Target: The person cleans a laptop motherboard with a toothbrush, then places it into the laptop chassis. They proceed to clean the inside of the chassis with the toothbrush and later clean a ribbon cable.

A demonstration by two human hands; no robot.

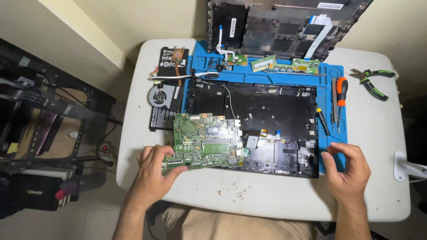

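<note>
While the left hand (pixel 153 171) pinches the near left corner of the green circuit board (pixel 203 141), which lies on the open laptop base (pixel 267 120) near the table's (pixel 267 195) front edge, the right hand (pixel 347 169) hovers half-open and empty at the base's near right corner.

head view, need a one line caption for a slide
Left hand holds a green motherboard over an opened laptop chassis on a blue mat; right hand hovers open.
</note>
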